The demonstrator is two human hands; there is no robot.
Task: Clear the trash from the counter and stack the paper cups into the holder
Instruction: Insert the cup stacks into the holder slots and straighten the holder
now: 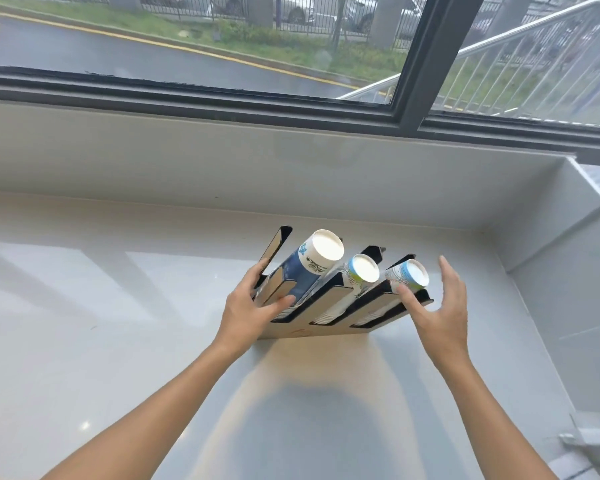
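Note:
A black cup holder (329,299) with a pale front panel stands on the white counter (84,323) near the back wall. Three stacks of paper cups rest in its slots: a large blue-and-white stack (312,265) on the left, a smaller green-printed stack (361,273) in the middle, and a small blue-printed stack (407,277) on the right. My left hand (253,306) grips the holder's left front corner, thumb on the front panel. My right hand (437,306) is spread open at the holder's right end, thumb touching beside the right stack.
A low white wall and a dark-framed window run behind the counter. A raised white ledge (586,188) boxes in the right side. Some small grey-white object (589,434) lies at the counter's lower right corner.

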